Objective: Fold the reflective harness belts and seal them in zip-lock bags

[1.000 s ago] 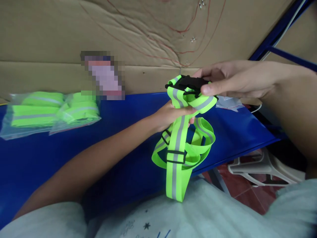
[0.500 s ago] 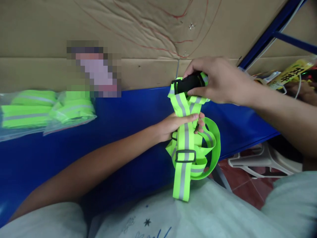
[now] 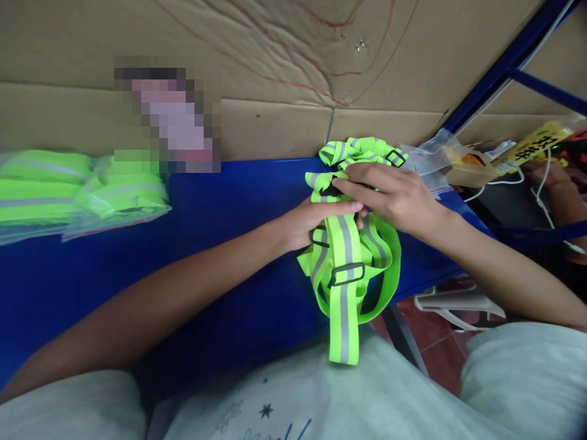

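Note:
My left hand (image 3: pixel 316 220) is closed around a neon-green reflective strap harness (image 3: pixel 345 305), thumb on top. The harness hangs in loops over the table's near edge, and a black slider buckle (image 3: pixel 348 274) shows on its front strap. At its upper end, my right hand (image 3: pixel 394 192) pinches the folded strap beside a black buckle (image 3: pixel 329 186), partly hidden by the fingers. Just behind that hand, more bundled green strap (image 3: pixel 367 150) with a black slider lies at the back of the table; whether it joins the held harness I cannot tell.
Bagged green straps (image 3: pixel 121 198) lie on the blue table (image 3: pixel 220 293) at left, below a pixelated patch. Cardboard (image 3: pixel 266 131) lines the back. At right are clear plastic bags (image 3: pixel 426 159), a yellow packet (image 3: pixel 532 146), another person's arm (image 3: pixel 571 198) and a white plastic stool (image 3: pixel 458 305).
My right hand has moved down toward my left hand, now covering most of the black buckle. The bundled strap and plastic bags behind it have come into view. The camera view has shifted slightly.

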`<state>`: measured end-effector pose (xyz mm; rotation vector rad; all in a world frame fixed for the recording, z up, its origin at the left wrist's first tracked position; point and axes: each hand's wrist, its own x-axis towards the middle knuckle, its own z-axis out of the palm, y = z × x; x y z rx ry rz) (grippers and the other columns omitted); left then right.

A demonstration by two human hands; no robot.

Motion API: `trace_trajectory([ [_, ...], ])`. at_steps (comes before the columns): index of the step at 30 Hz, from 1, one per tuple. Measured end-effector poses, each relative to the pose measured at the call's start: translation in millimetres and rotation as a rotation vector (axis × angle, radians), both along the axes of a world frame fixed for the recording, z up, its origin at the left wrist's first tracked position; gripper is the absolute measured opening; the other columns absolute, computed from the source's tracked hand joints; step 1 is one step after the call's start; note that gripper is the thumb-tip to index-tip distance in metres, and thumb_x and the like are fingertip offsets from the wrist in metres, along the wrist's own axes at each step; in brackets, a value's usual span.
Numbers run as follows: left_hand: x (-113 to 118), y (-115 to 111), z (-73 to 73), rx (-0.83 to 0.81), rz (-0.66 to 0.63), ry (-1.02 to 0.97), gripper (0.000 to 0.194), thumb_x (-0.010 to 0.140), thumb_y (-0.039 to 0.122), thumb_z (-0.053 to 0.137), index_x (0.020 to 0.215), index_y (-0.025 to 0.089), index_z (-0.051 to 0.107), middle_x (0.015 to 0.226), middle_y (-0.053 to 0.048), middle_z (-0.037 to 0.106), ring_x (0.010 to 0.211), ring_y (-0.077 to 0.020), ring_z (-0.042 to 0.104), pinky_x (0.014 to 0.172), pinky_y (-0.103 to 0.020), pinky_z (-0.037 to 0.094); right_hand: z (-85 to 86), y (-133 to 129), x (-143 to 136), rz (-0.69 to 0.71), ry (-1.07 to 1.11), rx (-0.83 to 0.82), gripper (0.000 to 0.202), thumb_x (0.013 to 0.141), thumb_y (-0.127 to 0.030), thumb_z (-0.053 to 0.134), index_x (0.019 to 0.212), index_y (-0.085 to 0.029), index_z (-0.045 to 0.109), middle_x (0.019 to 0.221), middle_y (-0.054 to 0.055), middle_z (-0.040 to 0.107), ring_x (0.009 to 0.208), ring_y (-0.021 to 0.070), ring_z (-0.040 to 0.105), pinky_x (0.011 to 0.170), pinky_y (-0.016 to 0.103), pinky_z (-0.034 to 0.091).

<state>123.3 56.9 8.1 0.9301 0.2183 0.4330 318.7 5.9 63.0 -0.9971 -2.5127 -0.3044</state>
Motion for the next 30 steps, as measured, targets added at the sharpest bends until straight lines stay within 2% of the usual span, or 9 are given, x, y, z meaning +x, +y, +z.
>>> trace_trajectory([
  [2,-1.2,4.2,2.0,0.001,-0.043,-0.021,0.048,0.073,0.055,0.088,0.089,0.014,0.072,0.084,-0.006,0.074,0.072,-0.0170,0.072,0.067,-0.026,0.058,3.6,-4.5,2.9,0.006,0.090,-0.089,0.036,0.105,-0.032,0.052,0.139,-0.030,0.064,0.130,0.007,0.067,0.126,0.0258,0.065,0.108,0.044,0.055],
  [5,-0.1,6.7,4.9,-0.015,-0.048,-0.006,0.055,0.081,0.068,0.075,0.094,0.015,0.071,0.083,-0.006,0.074,0.070,-0.0173,0.071,0.061,-0.025,0.057,11.4,-11.6,5.7,0.081,0.124,-0.188,0.041,0.103,-0.027,0.053,0.144,-0.025,0.062,0.134,0.010,0.064,0.127,0.0245,0.063,0.110,0.043,0.053],
  [7,1.0,6.4,5.2,-0.001,-0.007,0.024,0.048,0.087,0.063,0.072,0.099,0.017,0.070,0.079,-0.005,0.073,0.065,-0.0159,0.069,0.059,-0.024,0.056,14.2,-13.5,6.4,0.118,0.160,-0.261,0.037,0.102,-0.031,0.058,0.137,-0.025,0.067,0.134,0.010,0.064,0.128,0.0243,0.062,0.111,0.044,0.053],
  [9,0.4,6.9,4.2,0.050,0.022,0.047,0.039,0.087,0.053,0.076,0.102,0.017,0.069,0.082,-0.004,0.073,0.066,-0.0153,0.069,0.060,-0.024,0.056,12.5,-11.0,6.3,0.063,0.296,-0.292,0.029,0.099,-0.037,0.063,0.125,-0.028,0.072,0.132,0.008,0.066,0.127,0.0252,0.063,0.109,0.046,0.053],
  [12,-3.6,10.6,1.5,0.174,0.028,0.103,0.037,0.086,0.049,0.079,0.101,0.017,0.069,0.089,-0.004,0.072,0.071,-0.0164,0.070,0.060,-0.025,0.058,1.8,-0.7,5.7,-0.084,0.524,-0.380,0.033,0.092,-0.049,0.072,0.118,-0.029,0.072,0.113,0.006,0.073,0.114,0.0266,0.069,0.098,0.046,0.058],
  [14,-5.4,13.5,-1.0,0.220,0.027,0.133,0.039,0.086,0.050,0.079,0.102,0.016,0.070,0.092,-0.006,0.072,0.073,-0.0169,0.071,0.060,-0.025,0.057,-7.4,6.4,4.7,-0.099,0.614,-0.586,0.040,0.088,-0.056,0.074,0.116,-0.028,0.069,0.092,0.003,0.075,0.097,0.0255,0.073,0.086,0.043,0.062],
  [17,-2.8,14.6,-5.8,0.132,0.080,0.108,0.038,0.082,0.046,0.084,0.100,0.014,0.071,0.090,-0.006,0.073,0.074,-0.0156,0.071,0.064,-0.025,0.058,-19.2,11.5,1.1,-0.128,0.763,-0.760,0.042,0.085,-0.060,0.074,0.108,-0.027,0.066,0.078,-0.001,0.072,0.075,0.0221,0.073,0.074,0.039,0.062],
  [23,8.7,10.6,-12.1,-0.136,0.130,0.035,0.024,0.090,0.034,0.078,0.096,0.011,0.074,0.090,-0.006,0.076,0.083,-0.0131,0.074,0.085,-0.024,0.061,-29.4,5.5,-15.6,-0.369,0.855,-0.528,0.050,0.084,-0.062,0.075,0.118,-0.028,0.060,0.089,0.001,0.073,0.089,0.0248,0.072,0.081,0.041,0.062],
  [30,7.9,4.3,-8.1,-0.247,0.136,0.009,0.025,0.098,0.037,0.066,0.105,0.014,0.073,0.096,-0.007,0.078,0.093,-0.0194,0.077,0.093,-0.032,0.061,-37.9,6.1,-22.3,-0.406,0.730,-0.247,0.051,0.091,-0.062,0.066,0.127,-0.027,0.058,0.132,0.006,0.066,0.131,0.0318,0.059,0.107,0.046,0.054],
])
